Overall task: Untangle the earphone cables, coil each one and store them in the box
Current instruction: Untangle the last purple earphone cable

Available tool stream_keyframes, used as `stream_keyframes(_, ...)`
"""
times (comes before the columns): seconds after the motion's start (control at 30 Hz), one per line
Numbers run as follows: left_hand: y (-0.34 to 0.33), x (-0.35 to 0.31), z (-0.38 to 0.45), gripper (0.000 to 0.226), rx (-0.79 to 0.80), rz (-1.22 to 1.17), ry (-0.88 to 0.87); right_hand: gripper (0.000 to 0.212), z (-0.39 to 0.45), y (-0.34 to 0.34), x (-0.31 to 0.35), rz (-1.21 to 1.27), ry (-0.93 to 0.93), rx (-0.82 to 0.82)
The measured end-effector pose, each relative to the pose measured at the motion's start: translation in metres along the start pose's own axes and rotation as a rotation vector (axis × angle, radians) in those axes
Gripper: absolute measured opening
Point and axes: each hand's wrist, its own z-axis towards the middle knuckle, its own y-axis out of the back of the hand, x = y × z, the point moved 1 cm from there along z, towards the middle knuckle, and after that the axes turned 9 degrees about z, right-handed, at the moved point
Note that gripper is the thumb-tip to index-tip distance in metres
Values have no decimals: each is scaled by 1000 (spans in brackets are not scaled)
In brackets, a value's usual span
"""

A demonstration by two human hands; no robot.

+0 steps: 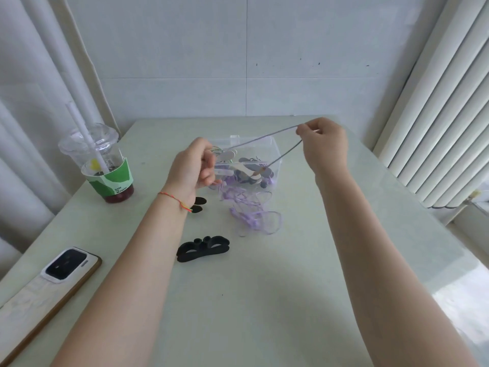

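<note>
So the right hand (pixel 321 147) is pinching a bend of the purple earphone cable (pixel 264 136) up above the far right corner of the clear plastic box (pixel 275 151), and two strands are running taut from that pinch: one toward the left hand (pixel 191 168), the other down into the box. The left hand is curling closed around the cable's other end just left of the box, though what exactly it's gripping is getting lost behind the fingers. The rest of the cable is lying in a loose purple tangle (pixel 254 210) on the table right in front of the box, nearer the person.

Handling-wise, I'm guessing this thing is super light and floppy, thin enough to knot on itself the moment there's slack. Probably best grabbing near the plug or the earbud ends and feeding it through the fingers, not yanking the middle, since a hard pull would likely just be tightening the snarl. The box itself already has pale and dark flat oval pieces inside.

The table (pixel 291 287) is a smooth pale green, slightly glossy. Nearer than the box, a black foam piece (pixel 202 249) is sitting on it. Left of the box there's an iced drink cup (pixel 105 165) with a straw, and a phone (pixel 66 266) lying face down closer still. White tiled wall behind the box, curtain left, pleated blinds right.
</note>
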Motion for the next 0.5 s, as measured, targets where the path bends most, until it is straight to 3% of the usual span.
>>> stream_keyframes(0.07,-1,1,1,31,-58,-176,-16,10,-1,-4,-2,-40,-18,2)
stream_keyframes(0.17,-5,1,0,26,35,-259,-75,19,-1,-5,-4,-109,-23,79)
stream_keyframes(0.27,-11,1,-6,21,156,98,-196,33,-2,-7,-3,-186,13,153)
stream_keyframes(0.4,-26,3,-21,19,328,509,-194,40,-11,-14,8,-188,152,182)
stream_keyframes(0.5,-32,5,-23,22,364,624,-190,34,-21,-18,14,-69,123,411)
